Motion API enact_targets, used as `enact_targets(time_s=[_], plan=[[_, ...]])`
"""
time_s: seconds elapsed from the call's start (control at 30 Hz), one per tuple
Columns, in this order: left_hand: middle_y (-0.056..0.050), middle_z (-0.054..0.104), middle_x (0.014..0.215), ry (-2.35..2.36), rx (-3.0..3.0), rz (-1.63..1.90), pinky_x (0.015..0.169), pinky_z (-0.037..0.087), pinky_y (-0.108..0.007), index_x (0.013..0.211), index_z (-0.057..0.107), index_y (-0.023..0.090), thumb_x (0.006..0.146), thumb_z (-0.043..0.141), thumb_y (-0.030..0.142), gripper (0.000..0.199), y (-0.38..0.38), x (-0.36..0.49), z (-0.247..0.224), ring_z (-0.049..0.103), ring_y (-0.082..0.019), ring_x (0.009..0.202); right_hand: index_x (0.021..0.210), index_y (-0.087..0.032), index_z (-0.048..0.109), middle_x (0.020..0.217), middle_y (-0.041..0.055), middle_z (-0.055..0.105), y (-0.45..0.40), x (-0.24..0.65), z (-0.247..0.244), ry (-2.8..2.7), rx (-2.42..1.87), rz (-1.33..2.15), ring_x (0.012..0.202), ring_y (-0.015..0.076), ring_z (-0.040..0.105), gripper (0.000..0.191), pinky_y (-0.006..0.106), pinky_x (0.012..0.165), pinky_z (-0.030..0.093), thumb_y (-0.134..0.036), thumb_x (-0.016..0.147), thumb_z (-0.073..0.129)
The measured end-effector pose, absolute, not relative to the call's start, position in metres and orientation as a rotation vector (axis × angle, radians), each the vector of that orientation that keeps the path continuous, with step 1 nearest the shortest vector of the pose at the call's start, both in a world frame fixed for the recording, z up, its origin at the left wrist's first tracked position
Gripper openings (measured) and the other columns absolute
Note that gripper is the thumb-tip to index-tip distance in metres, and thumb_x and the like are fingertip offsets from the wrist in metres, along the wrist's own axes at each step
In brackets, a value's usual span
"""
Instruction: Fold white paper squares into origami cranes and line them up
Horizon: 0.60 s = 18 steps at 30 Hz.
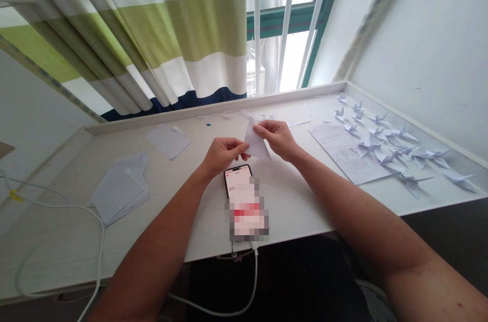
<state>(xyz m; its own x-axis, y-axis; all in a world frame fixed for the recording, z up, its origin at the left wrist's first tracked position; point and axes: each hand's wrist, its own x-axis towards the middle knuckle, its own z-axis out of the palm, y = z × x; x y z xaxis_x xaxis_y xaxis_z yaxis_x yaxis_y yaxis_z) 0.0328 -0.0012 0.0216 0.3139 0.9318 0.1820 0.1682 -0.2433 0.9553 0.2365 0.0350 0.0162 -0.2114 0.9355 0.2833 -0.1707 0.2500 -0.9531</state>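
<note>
One phone (240, 192) is lying near the near edge of the white table (290, 205). Just beyond it, two hands are holding one small, plain white piece of paper (257, 143) with a pointed corner: the left hand (224, 153) is pinching its left edge, the right hand (277, 136) its upper right edge. One paper stack (118, 190) is lying left; right, over a dozen paper birds (413, 184) are resting around one printed sheet (339, 157). Far off, one striped curtain (183, 27) is hanging beside a barred window (272, 23).
</note>
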Motion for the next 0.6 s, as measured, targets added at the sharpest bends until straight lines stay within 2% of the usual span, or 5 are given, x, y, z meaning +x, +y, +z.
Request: enact_targets(time_s=[0.17, 0.37, 0.6], plan=[[-0.013, 0.078, 0.071, 0.988, 1.619, 1.044, 0.059, 0.049, -0.030, 0.070, 0.074, 0.014, 0.094, 0.064, 0.066, 0.058, -0.0014, 0.0329, 0.0253, 0.066, -0.017, 0.060, 0.079, -0.018, 0.074, 0.078, 0.0047, 0.073, 0.0367, 0.2363, 0.0139, -1.396, -0.823, 1.161, 0.070, 0.0162, 0.063, 0.046, 0.031, 0.064, 0.053, -0.062, 0.077, 0.086], [-0.010, 0.080, 0.076, 1.056, 1.632, 0.980, 0.063, 0.050, -0.029, 0.083, 0.080, 0.016, 0.084, 0.080, 0.048, 0.032, -0.0020, 0.0313, 0.0234, 0.070, -0.018, 0.068, 0.076, -0.019, 0.072, 0.075, 0.0038, 0.071, 0.0361, 0.2353, 0.0115, -1.397, -0.847, 1.100, 0.067, 0.0156, 0.060, 0.048, 0.030, 0.059, 0.049, -0.065, 0.078, 0.084], [-0.007, 0.077, 0.072, 1.088, 1.676, 0.963, 0.062, 0.048, -0.029, 0.077, 0.076, 0.017, 0.087, 0.075, 0.044, 0.029, -0.0004, 0.0296, 0.0206, 0.065, -0.016, 0.063, 0.079, -0.018, 0.073, 0.074, 0.0024, 0.068, 0.0361, 0.2340, 0.0109, -1.418, -0.797, 1.118, 0.066, 0.0144, 0.056, 0.050, 0.029, 0.059, 0.045, -0.066, 0.079, 0.083]])
